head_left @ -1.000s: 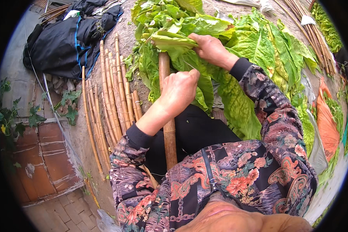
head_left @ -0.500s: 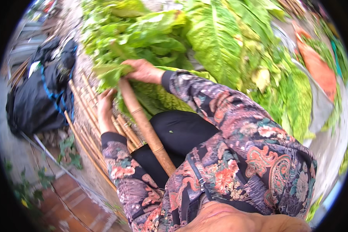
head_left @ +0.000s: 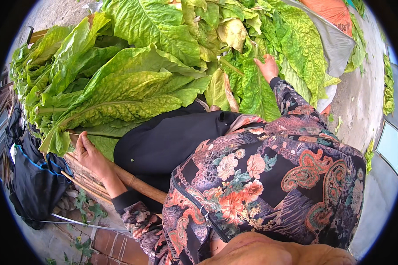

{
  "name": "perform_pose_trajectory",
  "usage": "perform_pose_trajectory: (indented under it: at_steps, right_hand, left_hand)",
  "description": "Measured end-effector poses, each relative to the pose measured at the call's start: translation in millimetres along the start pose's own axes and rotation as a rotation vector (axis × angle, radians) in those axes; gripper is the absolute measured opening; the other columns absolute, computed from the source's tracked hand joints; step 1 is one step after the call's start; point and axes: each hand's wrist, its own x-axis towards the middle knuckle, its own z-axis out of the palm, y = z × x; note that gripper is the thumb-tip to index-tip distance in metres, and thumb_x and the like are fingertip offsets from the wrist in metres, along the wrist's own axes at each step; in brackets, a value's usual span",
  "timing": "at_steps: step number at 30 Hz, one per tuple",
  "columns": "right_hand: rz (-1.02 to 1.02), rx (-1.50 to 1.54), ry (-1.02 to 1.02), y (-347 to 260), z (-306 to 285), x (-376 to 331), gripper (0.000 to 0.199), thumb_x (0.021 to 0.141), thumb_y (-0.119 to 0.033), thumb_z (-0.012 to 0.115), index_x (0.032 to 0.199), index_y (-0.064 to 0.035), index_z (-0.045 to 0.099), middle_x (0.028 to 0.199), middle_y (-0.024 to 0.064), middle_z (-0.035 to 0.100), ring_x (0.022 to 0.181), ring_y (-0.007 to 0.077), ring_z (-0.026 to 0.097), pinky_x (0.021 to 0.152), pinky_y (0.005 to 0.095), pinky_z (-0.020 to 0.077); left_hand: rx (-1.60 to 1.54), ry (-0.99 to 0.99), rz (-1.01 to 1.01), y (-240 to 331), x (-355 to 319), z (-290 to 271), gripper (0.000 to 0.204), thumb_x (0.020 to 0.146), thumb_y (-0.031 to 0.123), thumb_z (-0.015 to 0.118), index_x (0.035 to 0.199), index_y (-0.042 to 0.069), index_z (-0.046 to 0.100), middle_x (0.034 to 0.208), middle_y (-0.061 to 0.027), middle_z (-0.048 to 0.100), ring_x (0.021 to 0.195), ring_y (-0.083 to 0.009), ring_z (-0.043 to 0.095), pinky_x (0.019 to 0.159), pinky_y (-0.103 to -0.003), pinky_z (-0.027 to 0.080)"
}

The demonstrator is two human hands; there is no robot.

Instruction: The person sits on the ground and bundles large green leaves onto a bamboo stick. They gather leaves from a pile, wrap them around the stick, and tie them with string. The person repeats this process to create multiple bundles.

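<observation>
My left hand [head_left: 93,155] is at the upper end of a thick bamboo pole [head_left: 139,186] that slants from my lap. Its fingers are closed and pinch what looks like a thin string [head_left: 75,134] beside the leaf tips. A thick row of large yellow-green leaves, like tobacco leaves [head_left: 119,88], lies over the pole's far end and past my knee. Off to the right, my right hand [head_left: 268,68] reaches into the leaf pile and has its fingers on the upper end of a green leaf [head_left: 255,88]. Part of its grip is hidden.
Loose leaves [head_left: 157,28] heap up ahead of me, some browned. A grey sheet [head_left: 334,44] and an orange sack [head_left: 329,13] lie at the far right. Thinner bamboo sticks [head_left: 86,183] and a black bag with blue cord [head_left: 33,176] are at my left.
My right hand has left the pole's end and moved right to the loose leaves. My left hand has stayed near the pole's end. The view has turned, shifting everything leftward.
</observation>
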Motion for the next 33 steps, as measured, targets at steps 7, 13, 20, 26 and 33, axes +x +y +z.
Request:
perform_pose_trajectory:
  at_steps: [7, 13, 20, 26, 33]
  right_hand:
    - [-0.033, 0.245, 0.054, 20, 9, 28, 0.040, 0.076, -0.032, 0.066, 0.105, -0.0052, 0.059, 0.105, 0.0172, 0.059, 0.090, 0.0312, 0.058, 0.078, 0.0411, 0.0451]
    - [0.078, 1.137, -0.361, 9, -50, 43, 0.082, 0.081, -0.030, 0.064, 0.140, 0.0094, 0.023, 0.146, 0.0217, 0.028, 0.135, 0.0298, 0.028, 0.110, 0.0334, 0.0202]
    - [-0.357, 1.422, -1.153, -266, -124, -62, 0.028, 0.084, -0.020, 0.069, 0.105, -0.0029, 0.061, 0.100, 0.0008, 0.064, 0.091, 0.0081, 0.057, 0.086, 0.0231, 0.0433]
    - [-0.823, 1.259, -1.346, -456, -120, -231, 0.034, 0.090, -0.022, 0.062, 0.115, 0.0011, 0.057, 0.104, 0.0000, 0.063, 0.096, 0.0066, 0.055, 0.087, 0.0231, 0.0441]
    - [-1.101, 0.664, -1.100, -423, -88, -203, 0.026, 0.094, -0.016, 0.050, 0.114, -0.0005, 0.056, 0.092, 0.0000, 0.062, 0.081, 0.0080, 0.052, 0.075, 0.0248, 0.0453]
  left_hand:
    - [0.090, -0.058, 0.016, 6, 3, 30, 0.020, 0.093, 0.013, 0.056, 0.100, -0.002, 0.067, 0.083, 0.0006, 0.063, 0.070, -0.0058, 0.048, 0.064, -0.019, 0.039]
    - [0.062, -0.061, 0.013, -13, 5, 11, 0.020, 0.093, 0.014, 0.057, 0.101, -0.002, 0.066, 0.080, 0.0025, 0.061, 0.066, -0.0036, 0.044, 0.057, -0.017, 0.034]
    - [-0.476, -0.231, -0.262, 17, -1, -17, 0.031, 0.087, 0.014, 0.065, 0.115, 0.001, 0.061, 0.083, 0.0059, 0.056, 0.061, -0.0001, 0.041, 0.052, -0.016, 0.030]
    - [-0.788, -0.393, -0.290, 2, -10, -79, 0.051, 0.086, 0.023, 0.069, 0.126, -0.001, 0.049, 0.075, 0.0064, 0.050, 0.062, -0.0019, 0.042, 0.054, -0.017, 0.032]
    - [-0.559, -0.360, -0.175, -60, -41, -62, 0.046, 0.089, 0.021, 0.064, 0.125, -0.001, 0.048, 0.063, 0.0070, 0.042, 0.056, -0.0022, 0.037, 0.050, -0.019, 0.030]
